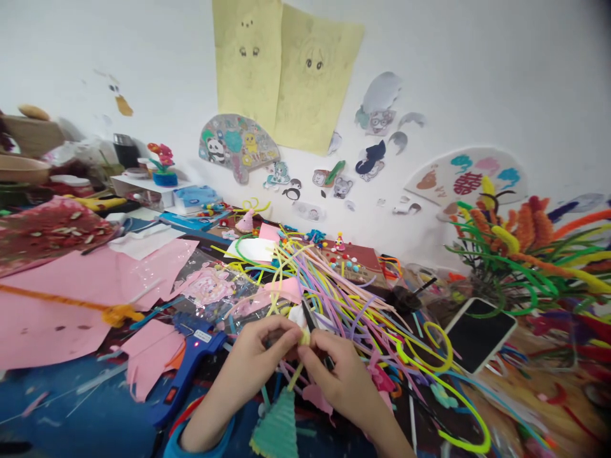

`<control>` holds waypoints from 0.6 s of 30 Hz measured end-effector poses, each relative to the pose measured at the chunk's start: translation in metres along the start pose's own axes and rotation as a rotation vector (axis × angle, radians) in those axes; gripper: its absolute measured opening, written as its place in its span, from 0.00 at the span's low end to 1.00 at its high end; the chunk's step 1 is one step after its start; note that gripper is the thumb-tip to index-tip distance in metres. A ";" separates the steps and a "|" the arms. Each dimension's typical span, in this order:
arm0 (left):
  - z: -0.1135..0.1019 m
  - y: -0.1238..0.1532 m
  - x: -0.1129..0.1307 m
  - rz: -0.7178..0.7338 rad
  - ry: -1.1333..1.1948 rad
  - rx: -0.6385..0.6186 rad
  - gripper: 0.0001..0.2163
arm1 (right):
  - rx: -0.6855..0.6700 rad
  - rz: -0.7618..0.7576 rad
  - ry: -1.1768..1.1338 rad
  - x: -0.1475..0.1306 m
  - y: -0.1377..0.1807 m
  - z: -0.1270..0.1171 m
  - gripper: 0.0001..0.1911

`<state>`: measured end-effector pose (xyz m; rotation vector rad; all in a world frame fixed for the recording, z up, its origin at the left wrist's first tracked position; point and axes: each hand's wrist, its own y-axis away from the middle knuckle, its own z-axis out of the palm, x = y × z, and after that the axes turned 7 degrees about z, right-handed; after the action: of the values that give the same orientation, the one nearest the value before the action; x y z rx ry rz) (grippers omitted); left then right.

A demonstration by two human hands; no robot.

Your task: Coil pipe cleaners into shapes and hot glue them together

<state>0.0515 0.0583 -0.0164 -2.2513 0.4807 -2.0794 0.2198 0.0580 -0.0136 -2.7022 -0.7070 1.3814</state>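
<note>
Head view: the left hand (258, 359) and right hand (337, 375) are both pinching shut on a yellow stem (304, 338) topping a green cone (277, 427), low over the surface (71, 413), between a glue gun (188, 366) and pipe cleaners (344, 299).

Both hands are held close together above the near edge of the surface, about midway along it. The left hand (258, 357) is brought in from the lower left, palm turned inward, with thumb and fingers (286, 334) pinched shut. Its forearm (214, 413) is bare down to a blue sleeve (177, 446). The right hand (340, 375) is set just beside it, back turned upward, its fingertips (311, 348) closed and touching those of the left. The right forearm (387, 434) is cut off below.
</note>
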 end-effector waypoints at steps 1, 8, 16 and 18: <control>0.000 0.000 0.000 -0.011 0.020 -0.007 0.11 | 0.009 -0.006 0.005 0.000 0.000 0.001 0.16; 0.000 0.001 0.001 0.019 -0.059 -0.013 0.10 | -0.023 0.001 -0.015 0.000 0.000 -0.002 0.17; -0.001 0.002 0.000 0.060 -0.128 -0.018 0.11 | -0.022 0.034 -0.041 0.001 0.001 -0.004 0.17; -0.001 0.003 0.000 0.049 -0.120 -0.020 0.10 | -0.030 0.035 -0.056 0.001 0.001 -0.004 0.17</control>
<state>0.0504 0.0561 -0.0172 -2.3337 0.5460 -1.9116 0.2236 0.0587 -0.0122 -2.7209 -0.6927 1.4716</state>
